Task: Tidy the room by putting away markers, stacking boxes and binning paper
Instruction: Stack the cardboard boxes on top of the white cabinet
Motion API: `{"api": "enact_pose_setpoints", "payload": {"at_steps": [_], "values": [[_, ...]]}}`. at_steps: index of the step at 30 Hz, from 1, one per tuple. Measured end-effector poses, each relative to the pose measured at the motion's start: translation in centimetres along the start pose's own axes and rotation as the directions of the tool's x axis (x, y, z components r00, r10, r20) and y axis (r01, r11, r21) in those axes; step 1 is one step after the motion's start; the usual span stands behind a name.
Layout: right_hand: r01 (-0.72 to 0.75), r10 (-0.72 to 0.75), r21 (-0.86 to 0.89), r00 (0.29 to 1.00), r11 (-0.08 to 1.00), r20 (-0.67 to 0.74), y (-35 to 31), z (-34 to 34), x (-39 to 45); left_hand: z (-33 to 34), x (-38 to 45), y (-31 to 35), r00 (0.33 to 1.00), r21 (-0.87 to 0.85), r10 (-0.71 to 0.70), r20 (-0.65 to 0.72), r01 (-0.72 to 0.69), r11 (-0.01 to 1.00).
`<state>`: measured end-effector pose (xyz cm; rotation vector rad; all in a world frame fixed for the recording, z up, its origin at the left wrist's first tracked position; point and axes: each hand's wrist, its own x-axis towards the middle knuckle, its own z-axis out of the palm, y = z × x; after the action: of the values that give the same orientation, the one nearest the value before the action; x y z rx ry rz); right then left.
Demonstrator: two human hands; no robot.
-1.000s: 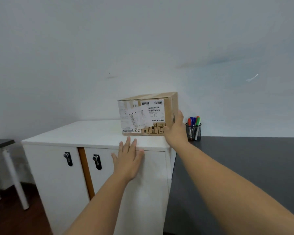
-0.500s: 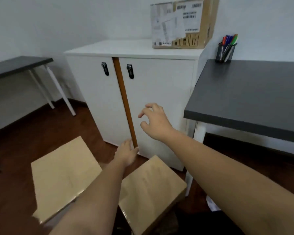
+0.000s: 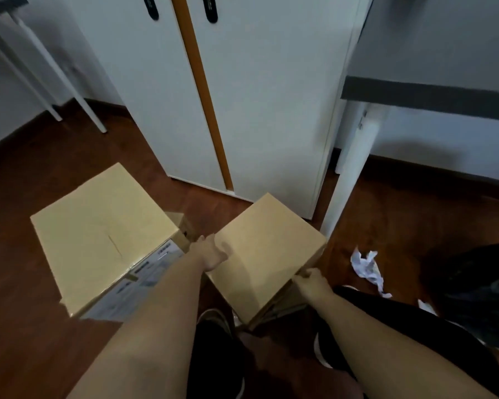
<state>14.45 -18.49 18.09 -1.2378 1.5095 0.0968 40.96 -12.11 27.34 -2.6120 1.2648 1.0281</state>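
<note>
Head view: small box [image 3: 267, 254] on floor before white cabinet [image 3: 271, 110]. Left hand [image 3: 211, 253] grips its left edge, right hand [image 3: 311, 279] its right corner, fingers curled. Likely stiff, light cardboard; opposite edges suit lifting. Larger box [image 3: 98, 240] just beside; crumpled paper [image 3: 368, 267] near.

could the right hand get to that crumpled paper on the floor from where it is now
Probably yes. The crumpled paper lies on bare floor just right of the right hand, nothing between them, but that hand grips the smaller box and must let go first.
</note>
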Motion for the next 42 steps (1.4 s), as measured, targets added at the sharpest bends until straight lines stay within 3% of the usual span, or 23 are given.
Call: {"api": "enact_pose_setpoints", "payload": {"at_steps": [4, 7, 11, 15, 19, 21, 24, 29, 32, 36, 42], "values": [[0.016, -0.024, 0.184, 0.999, 0.983, 0.044, 2.3, 5.0, 2.3, 1.3, 1.4, -1.2, 0.997, 0.016, 0.022, 0.078, -0.023, 1.0], [0.038, -0.047, 0.329, 0.999, 0.944, 0.02, 0.2, 6.2, -2.8, 2.1, 1.9, -1.6, 0.994, 0.003, -0.029, 0.104, 0.029, 1.0], [-0.071, 0.032, 0.407, 0.994, 0.911, 0.101, -0.1, 6.0, -6.3, 2.6, 2.4, -1.6, 0.99, -0.207, -0.084, 0.109, 0.105, 0.973], [-0.164, 0.145, 0.374, 0.986, 0.913, 0.078, 2.0, 5.5, -5.5, 3.5, 2.0, -3.0, 0.999, -0.165, -0.04, 0.022, 0.043, 0.985], [-0.139, 0.11, 0.406, 0.99, 0.904, 0.093, 1.7, 5.9, -6.1, 4.4, 2.1, -3.8, 0.999, -0.124, -0.052, 0.003, 0.052, 0.991], [-0.135, 0.107, 0.495, 0.991, 0.858, 0.084, 1.2, 6.4, -6.6, 4.9, 2.4, -4.3, 0.995, -0.166, -0.083, 0.063, 0.093, 0.982], [-0.11, 0.092, 0.586, 0.994, 0.803, 0.06, 1.0, 5.8, -6.9, 5.6, 1.6, -5.1, 0.98, -0.38, -0.082, 0.182, 0.147, 0.913], [-0.052, 0.017, 0.656, 0.998, 0.753, 0.06, -1.2, 2.5, -7.7, 4.1, -1.2, -4.4, 0.993, -0.666, -0.054, 0.107, 0.112, 0.737], [0.051, -0.082, 0.636, 0.997, 0.77, 0.018, -4.1, 0.1, -8.7, 1.2, -3.5, -3.5, 0.995, -0.737, -0.034, 0.098, 0.095, 0.67], [0.275, -0.265, 0.538, 0.959, 0.797, -0.098, -8.9, -2.5, -11.4, -2.6, -6.7, -2.6, 0.999, -0.813, -0.042, -0.033, -0.003, 0.582], [0.516, -0.531, 0.567, 0.833, 0.642, -0.155, -16.8, -5.7, -16.8, -9.1, -12.4, -1.8, 0.95, -0.881, -0.067, -0.306, -0.256, 0.399]]}}
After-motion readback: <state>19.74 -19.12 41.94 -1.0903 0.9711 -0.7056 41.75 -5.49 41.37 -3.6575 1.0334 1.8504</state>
